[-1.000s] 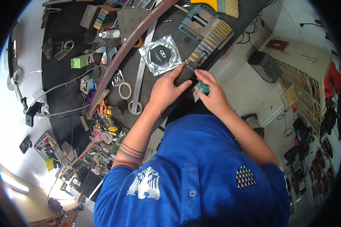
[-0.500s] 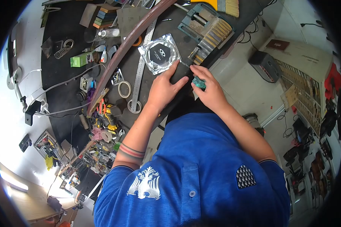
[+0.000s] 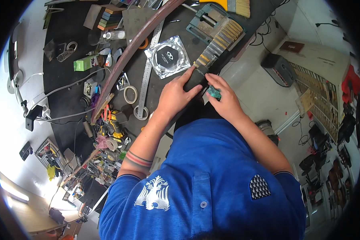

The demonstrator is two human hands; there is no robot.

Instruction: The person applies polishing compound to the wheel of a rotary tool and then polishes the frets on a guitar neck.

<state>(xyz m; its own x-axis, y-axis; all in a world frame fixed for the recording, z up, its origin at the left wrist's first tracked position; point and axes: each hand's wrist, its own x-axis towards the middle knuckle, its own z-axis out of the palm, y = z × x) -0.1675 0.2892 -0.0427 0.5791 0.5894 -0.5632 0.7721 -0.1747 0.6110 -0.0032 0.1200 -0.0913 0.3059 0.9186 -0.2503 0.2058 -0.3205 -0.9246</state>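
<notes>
My left hand [image 3: 175, 94] lies on the dark end of a long, striped brown-and-grey piece [image 3: 218, 46]. Its fingers are stretched out with the thumb apart, and it grips nothing. Closed around a green handle [image 3: 214, 93], my right hand [image 3: 227, 100] has its fingertips against the near end of that same piece. Whatever tool the green handle belongs to is mostly hidden by my fingers. A grey metal vise [image 3: 200, 25] sits beside the far part of the striped piece. Left of it lies a silver packet [image 3: 170, 58] with a black label.
A steel ruler [image 3: 146, 78] and tape rolls [image 3: 131, 95] lie on the dark bench. A long reddish-brown curved strip [image 3: 126, 56] crosses it. A wide brush [image 3: 239, 7] lies at the far edge, a yellow-black power drill [image 3: 115, 124] at the left. A black box [image 3: 278, 70] stands on the floor.
My right hand has drawn slightly back toward my body and right, with the green handle. My left hand has shifted a little right. The striped piece now shows more fully near my fingertips.
</notes>
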